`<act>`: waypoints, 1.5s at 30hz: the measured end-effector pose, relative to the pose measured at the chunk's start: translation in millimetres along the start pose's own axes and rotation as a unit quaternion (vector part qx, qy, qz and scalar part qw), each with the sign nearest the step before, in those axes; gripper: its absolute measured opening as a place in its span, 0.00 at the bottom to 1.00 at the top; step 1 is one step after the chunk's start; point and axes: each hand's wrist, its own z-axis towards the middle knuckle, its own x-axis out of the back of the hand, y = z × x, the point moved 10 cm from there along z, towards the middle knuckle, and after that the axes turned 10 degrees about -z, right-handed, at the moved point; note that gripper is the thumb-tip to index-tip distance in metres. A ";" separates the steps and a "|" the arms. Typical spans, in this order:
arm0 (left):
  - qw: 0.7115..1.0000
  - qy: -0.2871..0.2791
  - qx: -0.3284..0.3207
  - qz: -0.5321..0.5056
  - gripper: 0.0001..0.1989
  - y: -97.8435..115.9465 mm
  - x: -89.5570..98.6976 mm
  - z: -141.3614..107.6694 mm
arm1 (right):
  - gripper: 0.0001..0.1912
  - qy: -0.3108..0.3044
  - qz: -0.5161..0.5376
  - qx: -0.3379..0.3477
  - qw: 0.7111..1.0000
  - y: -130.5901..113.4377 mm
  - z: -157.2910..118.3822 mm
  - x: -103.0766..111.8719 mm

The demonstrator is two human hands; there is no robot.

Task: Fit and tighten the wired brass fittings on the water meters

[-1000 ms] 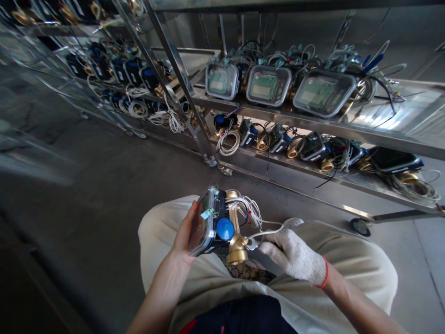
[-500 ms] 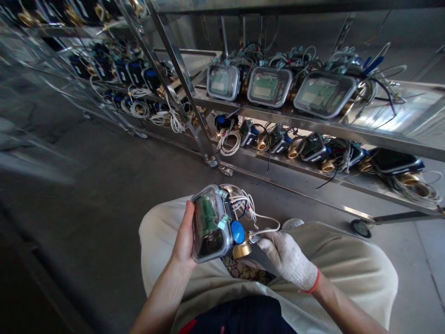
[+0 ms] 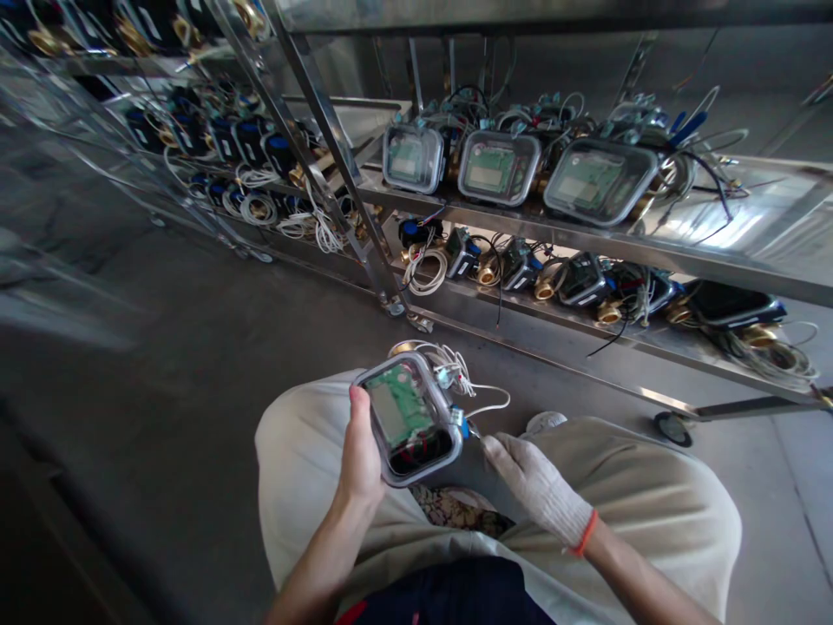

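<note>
- Since the earlier frames the grey meter with the clear plastic lid and green circuit board has turned in the bare left hand: its lid now faces up at the camera, and the blue cap and brass fitting that showed at its side are mostly hidden beneath it.
- The left hand's fingers are wrapped round the meter's near edge, thumb on the rim, holding it above the lap. The grip covers one side only, so the heavy brass underneath could tip it out.
- The right hand in a white knit glove has its fingers pinched together on something small at the meter's right corner; I cannot tell what. A tug there could strain the thin white wires coiled behind the lid.
- The loose wire loop could snag the glove.
- Beyond the knees, the wheeled steel rack carries rows of similar meters; dangling leads could catch a foot.
</note>
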 end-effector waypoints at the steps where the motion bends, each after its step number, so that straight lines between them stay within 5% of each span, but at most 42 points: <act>1: 1.000 0.012 0.004 -0.001 0.24 4.5 -1.6 0.7 | 0.25 0.000 -0.026 0.026 0.999 -2.6 -1.9 6.0; 7: 0.994 -0.015 0.109 -0.007 0.24 2.1 -1.6 12.2 | 0.20 -0.015 -0.095 0.175 0.980 -35.2 -11.4 23.0; 13: 0.982 -0.077 0.174 0.001 0.30 -12.7 -5.5 15.0 | 0.18 -0.071 -0.092 0.209 0.971 -55.0 -14.9 27.0; 30: 0.992 0.006 0.109 -0.068 0.25 -3.1 1.8 10.8 | 0.19 -0.013 -0.131 0.135 0.982 -31.2 -7.9 21.2; 37: 0.987 -0.012 0.144 -0.065 0.24 -8.6 -2.1 11.8 | 0.22 -0.032 -0.069 0.074 0.994 -35.1 -4.3 14.8; 45: 0.979 -0.069 0.189 -0.027 0.28 -20.8 -7.8 -9.9 | 0.26 0.039 -0.051 -0.006 0.998 -11.5 -13.6 14.4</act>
